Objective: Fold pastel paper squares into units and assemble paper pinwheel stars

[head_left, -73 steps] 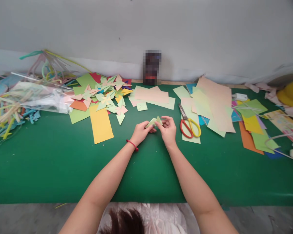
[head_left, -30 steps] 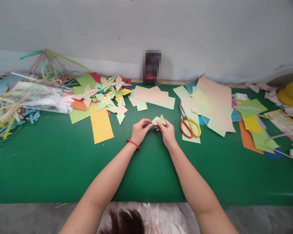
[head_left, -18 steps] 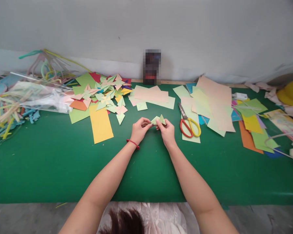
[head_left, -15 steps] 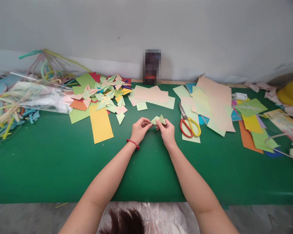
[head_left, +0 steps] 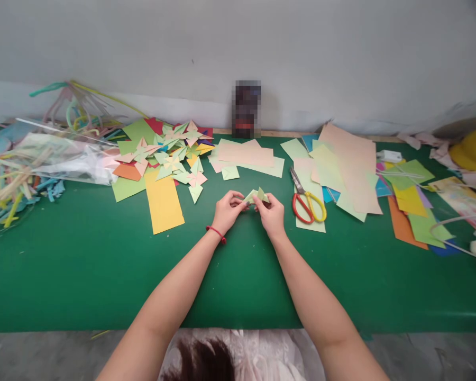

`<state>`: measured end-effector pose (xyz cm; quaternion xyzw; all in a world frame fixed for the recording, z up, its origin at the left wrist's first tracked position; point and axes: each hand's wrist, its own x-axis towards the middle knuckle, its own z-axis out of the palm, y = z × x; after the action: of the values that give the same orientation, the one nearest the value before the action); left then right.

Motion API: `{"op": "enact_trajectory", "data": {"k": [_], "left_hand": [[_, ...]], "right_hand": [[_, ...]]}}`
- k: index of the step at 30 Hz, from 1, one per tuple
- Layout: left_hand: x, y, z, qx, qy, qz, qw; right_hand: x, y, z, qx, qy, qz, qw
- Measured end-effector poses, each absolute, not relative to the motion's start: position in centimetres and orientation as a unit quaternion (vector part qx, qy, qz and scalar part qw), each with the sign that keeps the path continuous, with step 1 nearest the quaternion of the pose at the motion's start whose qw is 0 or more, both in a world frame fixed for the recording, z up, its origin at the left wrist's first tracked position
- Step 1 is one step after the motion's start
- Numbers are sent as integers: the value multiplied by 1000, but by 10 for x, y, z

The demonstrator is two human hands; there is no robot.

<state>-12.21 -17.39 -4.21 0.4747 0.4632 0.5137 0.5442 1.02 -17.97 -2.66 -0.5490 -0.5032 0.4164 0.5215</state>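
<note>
Between my two hands is a small piece of light green folded paper [head_left: 252,196], with one pointed flap sticking up near its right end. My left hand [head_left: 227,208] pinches its left corner between thumb and fingers. On the other side, my right hand [head_left: 271,212] grips the right part, its thumb pressed on the front of the fold. Just beyond my hands a small light green folded square [head_left: 230,172] lies on the green table [head_left: 238,286]. To the right of my right hand rest scissors [head_left: 307,203] with one red and one yellow handle.
Folded paper pieces [head_left: 174,153] are heaped at the back left, by a yellow sheet [head_left: 165,203]. Pipe cleaners [head_left: 14,185] lie far left. Pink and green sheets [head_left: 349,164] spread at the back right. A blurred-out dark object [head_left: 246,108] stands against the wall.
The folded paper has tilted slightly in my fingers, and its upright flap has shifted a little to the left. Both hands have stayed almost in place.
</note>
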Motion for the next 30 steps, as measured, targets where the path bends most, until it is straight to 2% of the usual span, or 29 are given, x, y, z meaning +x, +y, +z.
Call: {"op": "enact_trajectory", "data": {"k": [16, 22, 30], "left_hand": [[-124, -172, -41, 463, 437, 491, 594], [-123, -174, -44, 521, 455, 470, 548], [-122, -176, -41, 523, 453, 469, 550]], "right_hand": [[16, -173, -32, -546, -442, 459, 544], [14, -172, -35, -525, -407, 498, 557], [14, -174, -31, -531, -427, 491, 543]]}}
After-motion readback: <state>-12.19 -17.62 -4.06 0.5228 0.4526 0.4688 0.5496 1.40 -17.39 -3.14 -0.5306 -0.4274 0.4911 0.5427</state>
